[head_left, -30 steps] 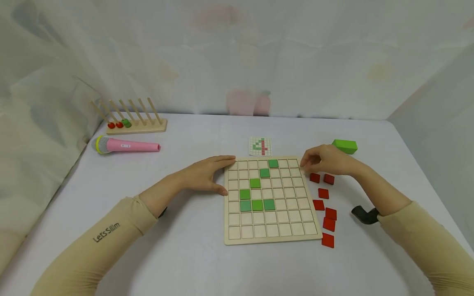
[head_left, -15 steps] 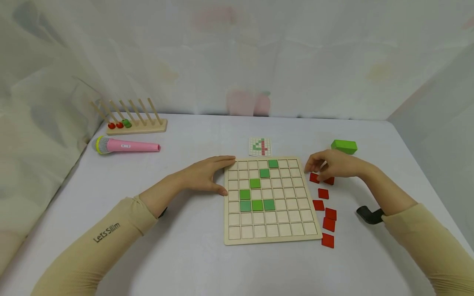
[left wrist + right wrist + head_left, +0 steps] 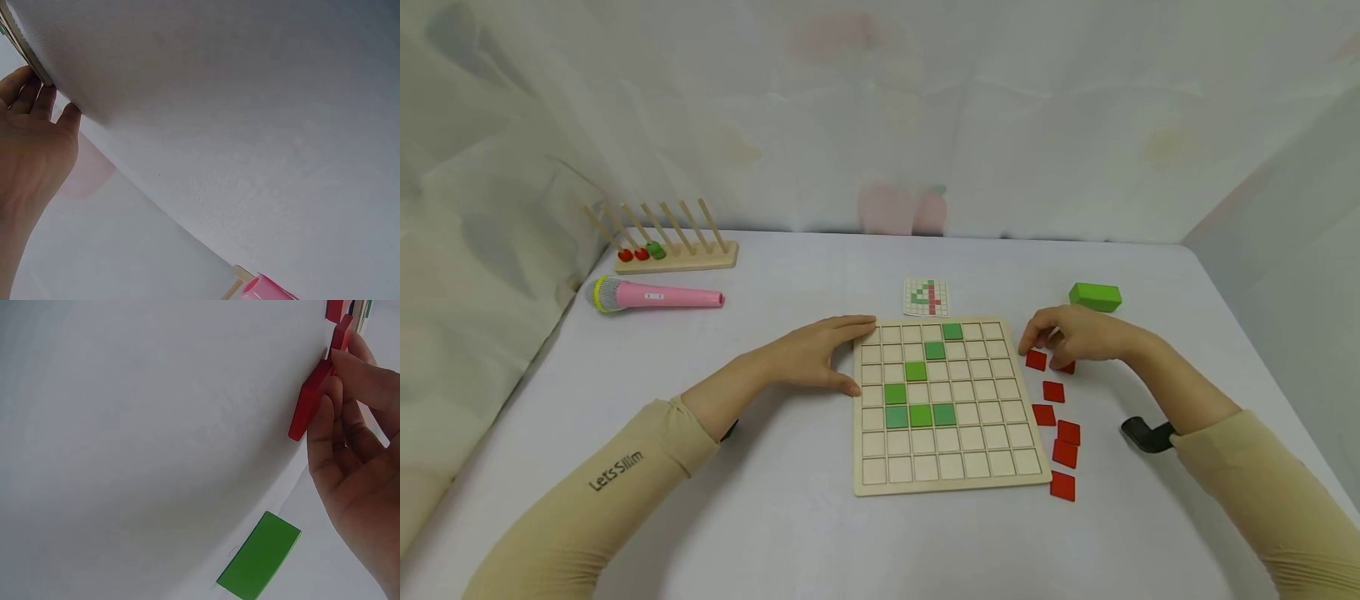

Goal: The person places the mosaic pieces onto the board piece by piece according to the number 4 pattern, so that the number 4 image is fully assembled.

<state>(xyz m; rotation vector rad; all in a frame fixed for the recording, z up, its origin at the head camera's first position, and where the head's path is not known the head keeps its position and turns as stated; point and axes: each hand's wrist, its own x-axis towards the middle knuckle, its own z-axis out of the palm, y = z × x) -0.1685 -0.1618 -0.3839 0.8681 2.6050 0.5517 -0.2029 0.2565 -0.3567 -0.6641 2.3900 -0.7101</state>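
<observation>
My left hand [image 3: 808, 354] rests at the left edge of a wooden grid board [image 3: 951, 471], thumb and fingers spread along it. In the left wrist view the fingers of the left hand [image 3: 37, 147] touch the board's rim. Green square tiles [image 3: 916, 372] sit in several of its cells. Beyond the upper right of the board, my right hand [image 3: 1082, 333] is over two red square tiles [image 3: 1036, 360], its thumb partly covering one. In the right wrist view, the thumb and fingers of the right hand [image 3: 359, 444] are beside a red tile [image 3: 306, 406], with no grip visible.
More red tiles [image 3: 1065, 453] lie along the board's right side. Behind the board is a pattern card [image 3: 927, 297] with green and red squares. A green block [image 3: 1095, 297] is at the back right. A pink toy microphone [image 3: 658, 296] and a wooden peg rack [image 3: 677, 260] stand at the back left.
My right hand has shifted right and slightly nearer, from the board's upper right edge to over the red tiles. The left hand stays on the board's edge.
</observation>
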